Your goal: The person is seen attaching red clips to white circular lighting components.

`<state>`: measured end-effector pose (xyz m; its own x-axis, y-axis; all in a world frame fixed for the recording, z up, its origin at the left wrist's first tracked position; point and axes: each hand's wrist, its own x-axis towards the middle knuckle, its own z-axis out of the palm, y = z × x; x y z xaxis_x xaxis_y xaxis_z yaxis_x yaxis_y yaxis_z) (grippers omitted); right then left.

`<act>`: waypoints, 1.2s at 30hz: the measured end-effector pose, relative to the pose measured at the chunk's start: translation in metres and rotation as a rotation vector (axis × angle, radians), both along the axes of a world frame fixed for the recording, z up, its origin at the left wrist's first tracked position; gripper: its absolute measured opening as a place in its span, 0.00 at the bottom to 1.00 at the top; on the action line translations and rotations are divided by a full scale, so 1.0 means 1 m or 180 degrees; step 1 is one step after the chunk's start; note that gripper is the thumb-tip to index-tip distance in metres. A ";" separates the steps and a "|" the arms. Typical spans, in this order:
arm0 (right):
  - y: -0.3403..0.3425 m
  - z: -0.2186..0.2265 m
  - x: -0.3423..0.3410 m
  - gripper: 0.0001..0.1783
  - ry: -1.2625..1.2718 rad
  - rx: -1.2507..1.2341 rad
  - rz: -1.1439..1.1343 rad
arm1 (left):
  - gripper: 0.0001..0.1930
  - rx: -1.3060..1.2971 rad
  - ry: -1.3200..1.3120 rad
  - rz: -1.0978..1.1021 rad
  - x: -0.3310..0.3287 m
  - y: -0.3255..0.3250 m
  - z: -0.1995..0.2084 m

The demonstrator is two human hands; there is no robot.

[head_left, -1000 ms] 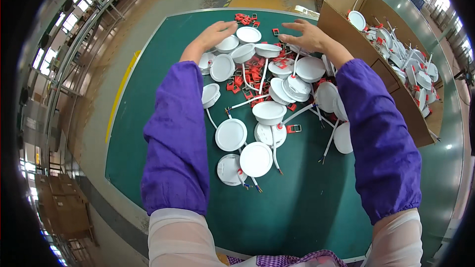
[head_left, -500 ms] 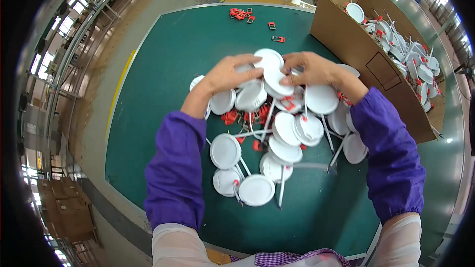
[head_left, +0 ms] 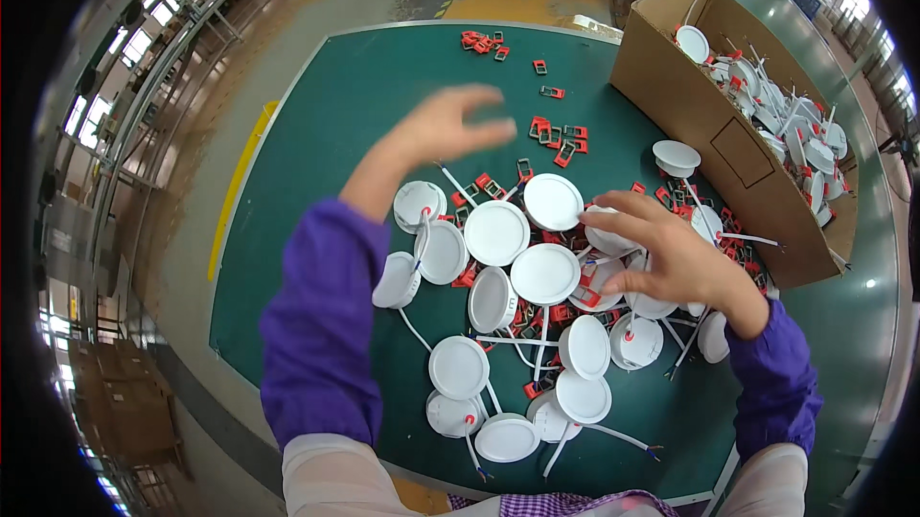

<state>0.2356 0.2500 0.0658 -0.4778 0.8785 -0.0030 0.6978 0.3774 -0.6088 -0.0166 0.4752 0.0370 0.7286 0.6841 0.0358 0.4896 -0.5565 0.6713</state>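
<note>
White lamps [head_left: 495, 233] shifted nearer across table [head_left: 316, 191]
Left hand [head_left: 443, 126] emptied, moved off lamps; right hand [head_left: 671, 253] spread loosely over others

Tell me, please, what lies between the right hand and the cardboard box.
The head view shows red clips and white round fixtures between the right hand and the cardboard box.

Looking down and ahead from the head, through the left of two side-by-side fisheye cameras. Hovering close above the green-topped worktable [head_left: 383, 67], showing the white round downlights [head_left: 496, 233] near mid-picture and the purple oversleeves [head_left: 321, 325] low at both sides. Reaching past the far edge to the factory floor [head_left: 335, 0], bending straight edges toward a dark rim.
</note>
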 end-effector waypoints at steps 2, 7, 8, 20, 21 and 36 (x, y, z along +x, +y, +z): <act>-0.024 0.011 -0.007 0.39 0.0334 0.0248 -0.0500 | 0.39 0.0586 -0.0180 0.0491 0.017 0.066 -0.009; -0.078 -0.002 -0.012 0.31 0.0377 0.0865 -0.1051 | 0.44 0.1028 0.0362 0.1397 0.058 0.196 -0.058; -0.089 -0.004 -0.011 0.30 0.0365 0.0938 -0.1238 | 0.42 0.1126 0.0561 0.1462 0.074 0.205 -0.067; -0.131 -0.017 0.012 0.26 0.0336 0.0996 -0.2125 | 0.24 0.1719 0.0426 -0.0189 0.125 0.173 -0.108; -0.133 -0.015 0.016 0.26 0.0262 0.1129 -0.2198 | 0.24 0.1708 0.0318 -0.0398 0.129 0.149 -0.107; -0.023 -0.036 0.089 0.18 -0.0171 0.0810 -0.2543 | 0.33 0.0429 -0.0015 -0.0930 0.169 -0.042 -0.046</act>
